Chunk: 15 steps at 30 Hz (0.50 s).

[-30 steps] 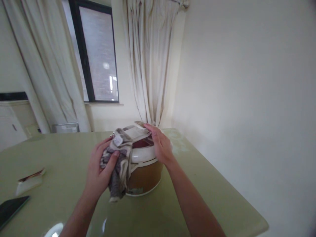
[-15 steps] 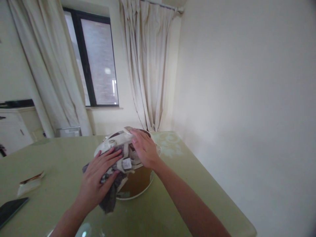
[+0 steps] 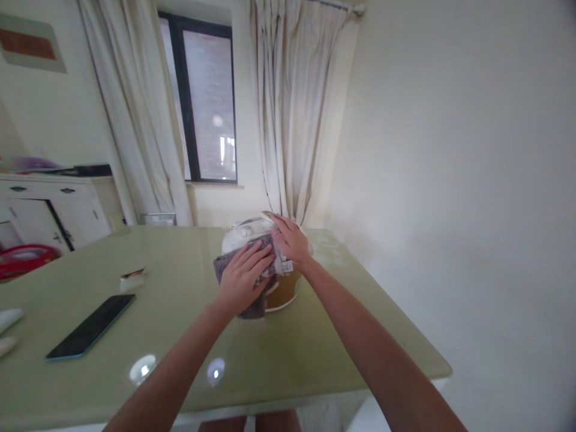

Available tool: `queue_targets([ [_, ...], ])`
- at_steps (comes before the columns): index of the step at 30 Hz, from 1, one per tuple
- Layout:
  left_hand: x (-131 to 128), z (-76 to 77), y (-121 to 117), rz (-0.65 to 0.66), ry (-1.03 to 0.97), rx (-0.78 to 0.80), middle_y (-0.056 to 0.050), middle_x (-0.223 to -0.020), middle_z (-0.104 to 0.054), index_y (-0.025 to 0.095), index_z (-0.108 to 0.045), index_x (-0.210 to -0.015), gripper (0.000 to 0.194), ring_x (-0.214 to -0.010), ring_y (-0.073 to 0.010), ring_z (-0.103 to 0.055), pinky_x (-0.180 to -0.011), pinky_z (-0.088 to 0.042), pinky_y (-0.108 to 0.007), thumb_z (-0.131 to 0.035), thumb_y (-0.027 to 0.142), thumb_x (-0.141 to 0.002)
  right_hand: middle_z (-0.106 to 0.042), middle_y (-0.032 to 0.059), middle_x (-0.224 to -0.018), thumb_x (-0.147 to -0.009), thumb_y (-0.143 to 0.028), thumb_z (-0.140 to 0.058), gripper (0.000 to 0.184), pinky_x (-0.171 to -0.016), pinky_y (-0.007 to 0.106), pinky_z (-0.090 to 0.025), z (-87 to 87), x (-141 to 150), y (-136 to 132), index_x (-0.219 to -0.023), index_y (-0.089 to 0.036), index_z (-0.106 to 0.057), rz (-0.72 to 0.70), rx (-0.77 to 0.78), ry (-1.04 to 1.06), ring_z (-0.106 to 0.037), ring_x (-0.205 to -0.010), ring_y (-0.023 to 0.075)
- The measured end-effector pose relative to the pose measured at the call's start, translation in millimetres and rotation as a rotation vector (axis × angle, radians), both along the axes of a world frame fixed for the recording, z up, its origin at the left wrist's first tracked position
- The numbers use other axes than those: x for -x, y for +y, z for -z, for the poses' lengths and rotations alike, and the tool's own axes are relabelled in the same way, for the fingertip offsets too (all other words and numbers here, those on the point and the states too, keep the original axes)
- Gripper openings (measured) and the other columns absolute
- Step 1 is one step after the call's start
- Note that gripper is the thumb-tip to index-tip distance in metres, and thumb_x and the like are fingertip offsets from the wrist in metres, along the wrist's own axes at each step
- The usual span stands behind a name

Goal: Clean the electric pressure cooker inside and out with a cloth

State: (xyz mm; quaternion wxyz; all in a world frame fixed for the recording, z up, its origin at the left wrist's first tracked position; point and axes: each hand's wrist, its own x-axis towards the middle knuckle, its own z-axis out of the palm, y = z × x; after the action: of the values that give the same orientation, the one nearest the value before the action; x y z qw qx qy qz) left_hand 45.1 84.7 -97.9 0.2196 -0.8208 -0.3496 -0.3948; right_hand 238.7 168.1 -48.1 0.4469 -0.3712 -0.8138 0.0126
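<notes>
A bundle of grey and white cloth [image 3: 254, 307] with a small white label lies over a round brown container with a pale rim [image 3: 282, 295]. My left hand [image 3: 245, 276] presses on its grey part, with the fingers spread over it and the thumb lower, fabric between them. A grey end hangs below that hand. My right hand [image 3: 291, 241] grips the white upper part from the right, and a pale edge sticks out past its fingertips. The inside of the container is hidden by the hands and cloth.
The container stands on a green glossy table [image 3: 180, 288]. To the left lie a dark phone [image 3: 90, 329], a small opened packet [image 3: 132, 279] and white objects [image 3: 9, 321] at the frame's edge. A wall [image 3: 450, 180] borders the right side; a white cabinet [image 3: 76, 207] stands at the far left.
My view has drawn back and turned left, so more table, the whole phone and a red item now show. Both hands stay on the cloth; the left has come closer to the right.
</notes>
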Motion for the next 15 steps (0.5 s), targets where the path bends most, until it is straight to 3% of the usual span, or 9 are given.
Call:
queue_targets([
  [2, 11.1, -6.0, 5.3, 0.068, -0.004, 0.055, -0.008, -0.148, -0.066, 0.025, -0.066, -0.138, 0.039, -0.149, -0.0259, -0.051, -0.128, -0.034, -0.051, -0.058, 0.028, -0.099, -0.056, 0.0042, -0.155, -0.108, -0.037, -0.040, 0.045, -0.126, 0.040, -0.035, -0.4, -0.5, 0.9, -0.150, -0.030, -0.057, -0.026, -0.003, 0.038, -0.049, -0.146, 0.0202],
  [5, 23.7, -2.3, 15.2, 0.019, -0.308, 0.072, -0.012, -0.147, -0.066, 0.021, -0.067, -0.131, 0.034, -0.150, -0.0275, -0.049, -0.127, -0.034, -0.056, -0.054, 0.033, -0.102, -0.063, 0.0059, -0.143, -0.109, -0.038, -0.039, 0.041, -0.121, 0.040, -0.040, -7.2, 3.6, 3.4, -0.138, -0.027, -0.065, -0.016, 0.007, 0.081, -0.056, -0.136, 0.0201],
  [10, 20.1, 18.4, 23.8, -0.071, -0.786, 0.119, -0.019, -0.154, -0.057, 0.017, -0.059, -0.134, 0.039, -0.145, -0.0276, -0.053, -0.123, -0.042, -0.051, -0.049, 0.042, -0.105, -0.066, 0.0104, -0.115, -0.097, -0.035, -0.061, 0.022, -0.103, 0.042, -0.050, -33.0, 23.7, 19.3, -0.110, -0.021, -0.070, 0.216, 0.008, -0.024, -0.061, -0.113, 0.0274],
  [13, 12.3, 25.9, 18.4, -0.107, -0.816, 0.115, -0.019, -0.159, -0.052, 0.018, -0.056, -0.139, 0.040, -0.151, -0.0283, -0.047, -0.125, -0.039, -0.052, -0.047, 0.040, -0.106, -0.064, 0.0124, -0.119, -0.092, -0.038, -0.071, 0.029, -0.098, 0.043, -0.052, -44.3, 32.4, 30.0, -0.115, -0.021, -0.068, 0.313, 0.038, -0.118, -0.058, -0.116, 0.0307],
  [15, 8.0, 27.0, 11.0, -0.122, -0.694, 0.094, -0.018, -0.162, -0.050, 0.019, -0.058, -0.140, 0.039, -0.157, -0.0305, -0.038, -0.127, -0.035, -0.058, -0.047, 0.035, -0.106, -0.062, 0.0142, -0.126, -0.095, -0.040, -0.070, 0.033, -0.102, 0.045, -0.051, -45.3, 33.9, 36.1, -0.121, -0.021, -0.069, 0.301, 0.035, -0.175, -0.056, -0.122, 0.0318],
])
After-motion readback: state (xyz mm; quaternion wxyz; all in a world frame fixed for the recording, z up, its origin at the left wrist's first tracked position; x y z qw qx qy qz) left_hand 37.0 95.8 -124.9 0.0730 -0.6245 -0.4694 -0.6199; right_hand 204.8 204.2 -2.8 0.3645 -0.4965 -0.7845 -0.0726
